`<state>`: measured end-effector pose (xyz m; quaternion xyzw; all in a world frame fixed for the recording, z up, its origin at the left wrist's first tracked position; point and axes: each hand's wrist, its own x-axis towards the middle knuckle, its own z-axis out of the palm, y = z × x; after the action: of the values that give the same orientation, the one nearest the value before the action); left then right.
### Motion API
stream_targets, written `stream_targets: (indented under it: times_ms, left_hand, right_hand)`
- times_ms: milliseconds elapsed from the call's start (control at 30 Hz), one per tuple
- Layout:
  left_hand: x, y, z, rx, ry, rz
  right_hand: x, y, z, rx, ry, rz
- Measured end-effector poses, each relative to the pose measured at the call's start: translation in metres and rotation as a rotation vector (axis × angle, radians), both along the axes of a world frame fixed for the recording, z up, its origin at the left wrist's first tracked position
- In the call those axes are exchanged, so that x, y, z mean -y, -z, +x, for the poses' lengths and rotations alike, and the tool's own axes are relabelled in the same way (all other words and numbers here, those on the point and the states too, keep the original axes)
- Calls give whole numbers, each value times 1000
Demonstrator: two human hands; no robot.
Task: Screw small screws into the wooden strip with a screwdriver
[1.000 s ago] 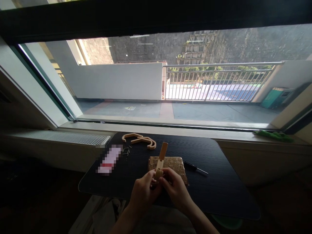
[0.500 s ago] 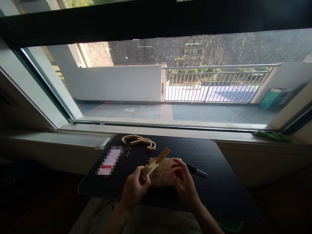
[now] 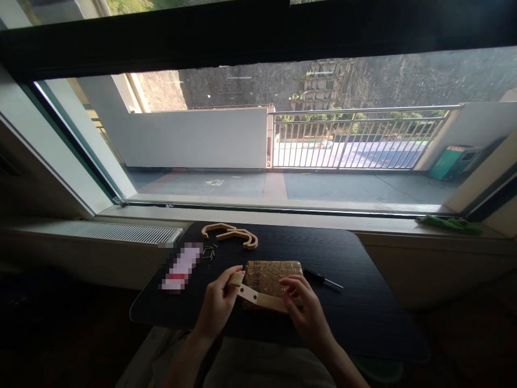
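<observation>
My left hand (image 3: pixel 218 300) grips the curled end of a pale wooden hook (image 3: pixel 270 302). Two dark screw holes show in the hook's flat face. At the hook's other end, the fingers of my right hand (image 3: pixel 305 307) are bent around the tip, which they partly hide. Just behind and below the hook lies a rough brown pressed-wood block (image 3: pixel 272 272). To the right of the block a screwdriver (image 3: pixel 323 278) with a black handle rests on the black table (image 3: pixel 363 318).
More wooden hooks (image 3: pixel 242 235) lie at the table's back left. Several small screws (image 3: pixel 209 252) are scattered in front of them, beside a blurred pink packet (image 3: pixel 183 267). Beyond the table are a windowsill (image 3: pixel 283 218) and a white radiator (image 3: pixel 121 230). A green cloth (image 3: pixel 448 224) lies on the sill.
The wooden hook has turned from pointing up and away to lying across, its free end lowered to the right. My right hand's fingers have come to that end.
</observation>
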<state>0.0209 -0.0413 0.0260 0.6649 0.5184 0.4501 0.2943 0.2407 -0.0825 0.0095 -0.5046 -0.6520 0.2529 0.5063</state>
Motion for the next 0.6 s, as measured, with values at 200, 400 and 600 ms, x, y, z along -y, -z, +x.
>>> stream_targets:
  times_ms: [200,400,600]
  left_hand:
    - [-16,0,-2,88,-15,21]
    - [-35,7,6,121,-37,-48]
    - [-51,19,19,199,13,-5]
  right_hand:
    - [14,-6,-8,77,-130,-36]
    - [20,-5,-13,174,-180,17]
    - [19,6,-20,208,-129,132]
